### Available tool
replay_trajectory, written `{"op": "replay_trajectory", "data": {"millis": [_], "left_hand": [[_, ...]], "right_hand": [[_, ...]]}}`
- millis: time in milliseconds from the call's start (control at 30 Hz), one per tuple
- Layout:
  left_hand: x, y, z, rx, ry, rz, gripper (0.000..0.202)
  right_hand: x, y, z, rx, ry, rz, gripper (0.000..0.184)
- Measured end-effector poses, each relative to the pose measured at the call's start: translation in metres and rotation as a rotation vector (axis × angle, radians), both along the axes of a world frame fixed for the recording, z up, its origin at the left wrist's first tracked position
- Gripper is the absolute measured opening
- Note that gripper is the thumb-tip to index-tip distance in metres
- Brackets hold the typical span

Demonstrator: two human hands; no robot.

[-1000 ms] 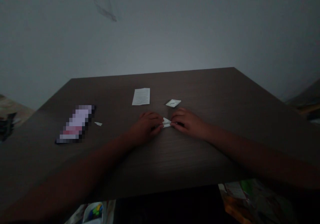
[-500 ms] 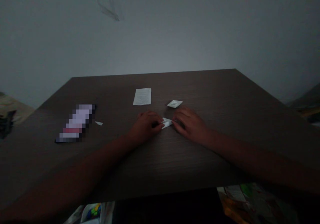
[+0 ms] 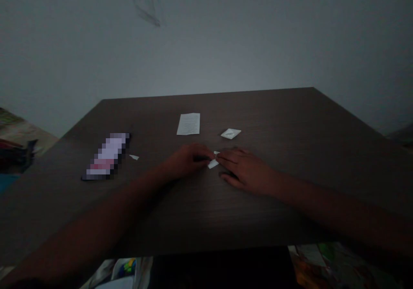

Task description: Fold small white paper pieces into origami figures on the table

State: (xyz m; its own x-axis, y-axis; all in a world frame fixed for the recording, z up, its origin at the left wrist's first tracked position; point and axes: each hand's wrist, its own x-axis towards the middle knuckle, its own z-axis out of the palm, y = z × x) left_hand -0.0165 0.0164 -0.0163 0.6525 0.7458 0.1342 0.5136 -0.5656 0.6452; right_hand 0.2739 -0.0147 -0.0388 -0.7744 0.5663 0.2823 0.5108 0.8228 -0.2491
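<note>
A small white piece of folded paper [image 3: 213, 164] lies on the table between my hands, partly hidden by fingers. My left hand [image 3: 191, 159] has its thumb and fingertips closed on the paper's left side. From the right, my right hand [image 3: 247, 168] rests low over the paper, fingers stretched across its right part and thumb apart. Just beyond them is a folded white paper diamond [image 3: 231, 133]. Farther back and left lies a sheet of printed paper [image 3: 189, 124].
A phone [image 3: 108, 155] with a blurred-out screen lies on the left of the dark wooden table [image 3: 271, 116]. Beside it is a small white paper scrap [image 3: 134, 156]. A clear plastic bag [image 3: 143, 0] hangs on the wall behind. Below the front edge, a container [image 3: 124, 269] holds colourful pieces.
My right hand has gone from pinching the paper's right end to lying flatter across it, covering more of it. My left hand still pinches the left side. The view has shifted slightly.
</note>
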Motion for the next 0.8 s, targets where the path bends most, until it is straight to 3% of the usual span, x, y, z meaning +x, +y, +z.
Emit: {"op": "replay_trajectory", "data": {"millis": [133, 400, 800], "left_hand": [[-0.002, 0.005, -0.001, 0.015, 0.004, -0.092, 0.017], [-0.009, 0.011, -0.010, 0.029, 0.002, -0.123, 0.020], [-0.009, 0.008, -0.003, -0.003, 0.038, -0.128, 0.025]], "right_hand": [[0.002, -0.005, 0.001, -0.005, -0.054, -0.005, 0.058], [-0.002, -0.014, 0.015, -0.073, -0.258, -0.014, 0.073], [-0.002, -0.018, 0.016, -0.079, -0.285, -0.008, 0.071]]}}
